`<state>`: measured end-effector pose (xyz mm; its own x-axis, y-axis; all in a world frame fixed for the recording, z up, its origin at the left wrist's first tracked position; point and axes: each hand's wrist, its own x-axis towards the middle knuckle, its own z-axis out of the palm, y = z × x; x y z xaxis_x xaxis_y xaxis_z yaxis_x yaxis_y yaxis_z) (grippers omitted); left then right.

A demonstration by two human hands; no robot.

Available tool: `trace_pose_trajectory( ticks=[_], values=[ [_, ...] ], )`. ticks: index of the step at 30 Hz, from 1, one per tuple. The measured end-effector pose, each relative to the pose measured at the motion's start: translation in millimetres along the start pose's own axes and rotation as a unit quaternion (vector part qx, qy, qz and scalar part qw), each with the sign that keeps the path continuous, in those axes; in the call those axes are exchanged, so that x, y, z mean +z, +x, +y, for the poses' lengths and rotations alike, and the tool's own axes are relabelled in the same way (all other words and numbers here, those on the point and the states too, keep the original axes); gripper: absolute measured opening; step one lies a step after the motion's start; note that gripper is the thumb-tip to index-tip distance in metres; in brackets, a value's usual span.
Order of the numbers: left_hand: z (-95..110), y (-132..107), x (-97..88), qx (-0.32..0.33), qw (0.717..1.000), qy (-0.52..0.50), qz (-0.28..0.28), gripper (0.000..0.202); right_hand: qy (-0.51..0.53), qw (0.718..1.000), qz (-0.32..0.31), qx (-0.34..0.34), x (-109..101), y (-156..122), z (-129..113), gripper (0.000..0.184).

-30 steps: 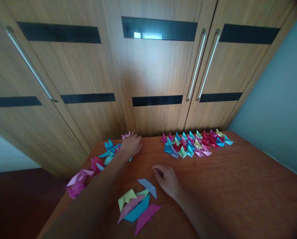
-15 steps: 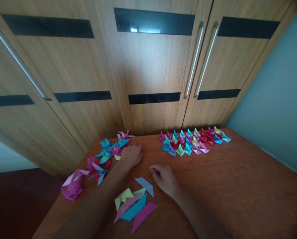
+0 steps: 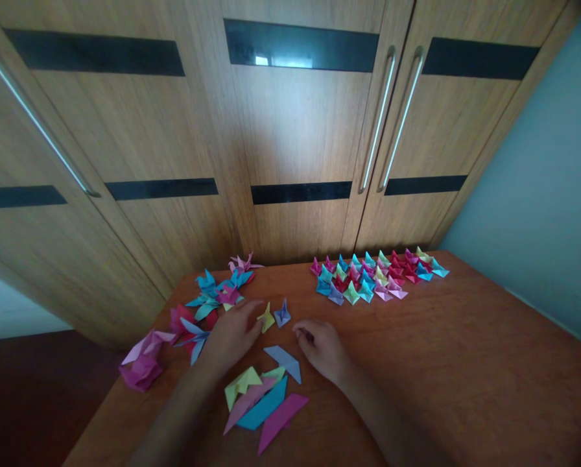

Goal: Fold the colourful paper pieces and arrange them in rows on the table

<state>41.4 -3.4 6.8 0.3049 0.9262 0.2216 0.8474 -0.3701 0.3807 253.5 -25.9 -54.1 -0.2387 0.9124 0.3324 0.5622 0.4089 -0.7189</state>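
Note:
Two small origami boats stand between my hands: a yellow boat (image 3: 267, 318) and a lavender boat (image 3: 282, 314). My left hand (image 3: 235, 332) is open beside the yellow boat, its fingers stretched forward and its thumb apart. The thumb tip is close to that boat; whether they touch I cannot tell. To the right, my right hand (image 3: 323, 349) rests on the table with fingers curled into a loose fist, and no paper shows in it. Nearer me lie flat folded papers: a lavender piece (image 3: 285, 361), a blue piece (image 3: 264, 405) and a magenta piece (image 3: 281, 423), among several.
Rows of colourful origami boats (image 3: 368, 280) stand at the back of the wooden table (image 3: 465, 363). Along its left side lie origami flowers (image 3: 205, 295) and a pink-magenta folded paper (image 3: 143, 370). Behind rises a wooden cupboard (image 3: 295, 130) with metal handles.
My left hand has drawn back toward me and to the left, and its fingers have opened. The yellow and lavender boats now show where the hand was. My right hand has stayed put.

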Motion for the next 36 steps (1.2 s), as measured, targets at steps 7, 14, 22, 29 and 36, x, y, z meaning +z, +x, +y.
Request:
trace_pose_trajectory(
  ticks=[7,14,22,29,36],
  values=[
    [6,-16,20.5,-0.038,0.999,0.033,-0.012,0.044,-0.003,1.000,0.002,0.000,-1,-1,-1,0.020],
    [2,-18,19.4,-0.069,0.996,0.044,-0.025,0.028,-0.008,1.000,-0.009,0.009,-1,-1,-2,0.021],
    [6,-17,21.1,-0.060,0.997,0.038,-0.038,0.035,0.002,1.000,-0.009,0.008,-1,-1,-1,0.021],
    [7,-13,20.1,0.007,0.998,-0.029,-0.059,0.020,0.002,1.000,-0.010,0.010,0,-1,-2,0.022],
    [-8,-14,19.2,-0.011,0.999,0.013,-0.032,0.016,-0.005,1.000,-0.010,0.007,0,-2,-2,0.021]
  ],
)
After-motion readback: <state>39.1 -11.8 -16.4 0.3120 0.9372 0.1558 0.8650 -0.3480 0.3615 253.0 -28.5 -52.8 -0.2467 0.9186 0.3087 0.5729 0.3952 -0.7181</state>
